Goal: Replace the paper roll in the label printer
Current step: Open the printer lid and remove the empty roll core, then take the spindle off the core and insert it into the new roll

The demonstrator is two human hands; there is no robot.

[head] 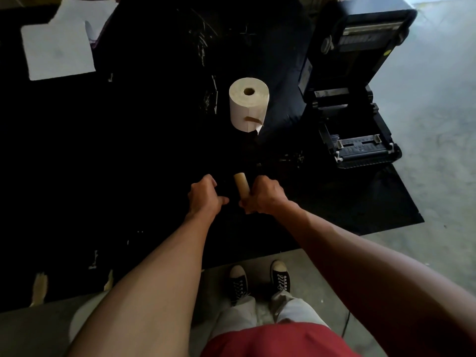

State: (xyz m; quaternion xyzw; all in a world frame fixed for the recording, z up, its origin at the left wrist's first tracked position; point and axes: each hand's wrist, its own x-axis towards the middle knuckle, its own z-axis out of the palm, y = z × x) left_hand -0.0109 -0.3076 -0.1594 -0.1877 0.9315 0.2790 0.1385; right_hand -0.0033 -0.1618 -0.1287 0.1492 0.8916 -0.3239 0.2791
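Note:
A full cream paper roll (248, 104) stands on end in the middle of the black table (128, 150), its loose tab facing me. The black label printer (353, 119) sits at the table's right side with its lid up and its roll bay empty. Near the front edge my right hand (266, 195) grips the lower end of a bare cardboard core (241, 184), which tilts up and away. My left hand (206, 197) is just left of the core with its fingers curled and its thumb pointing at the core. Anything inside it is lost against the dark table.
A white sheet (58, 50) lies at the far left of the table. The tabletop is scratched and chipped along its front edge. Grey concrete floor (438, 124) lies to the right of the table and under my feet.

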